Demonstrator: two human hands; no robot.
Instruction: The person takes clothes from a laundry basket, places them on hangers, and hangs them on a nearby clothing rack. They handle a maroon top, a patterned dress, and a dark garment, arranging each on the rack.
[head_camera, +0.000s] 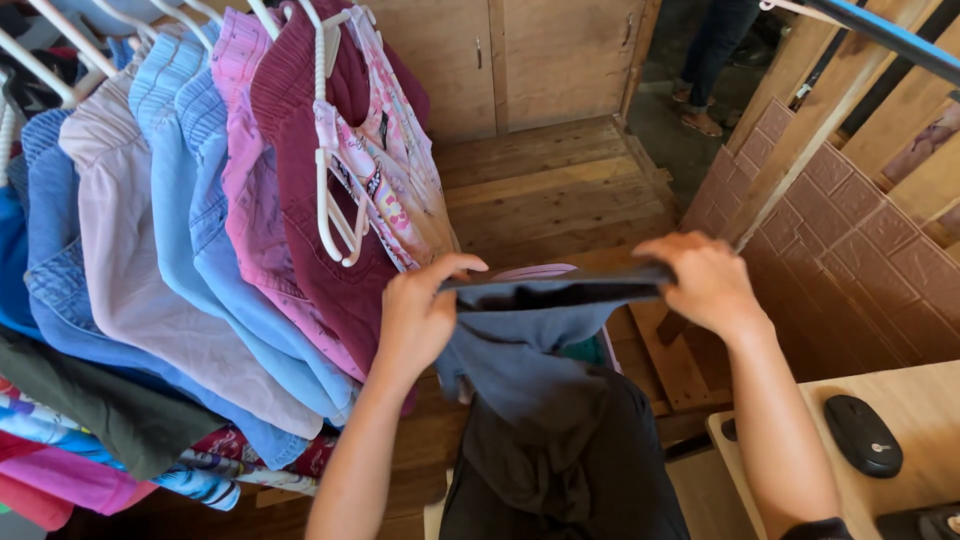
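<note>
Both my hands hold a dark grey garment (530, 350) by its top edge, stretched level between them. My left hand (420, 315) pinches the left end, my right hand (705, 280) grips the right end. The cloth hangs down in folds below, over a darker fabric at the bottom of the view. Just left of my left hand, a rack of clothes hangs on white hangers: a pink patterned top (395, 170), a maroon garment (320, 230), a pink one and several light blue ones (190, 200).
A wooden floor (560, 190) and wooden cabinet doors lie ahead. A brick-patterned wall panel (850, 250) stands at right. A black computer mouse (862, 435) rests on a light wooden desk (920, 400) at bottom right. Another person's legs (712, 60) stand at top.
</note>
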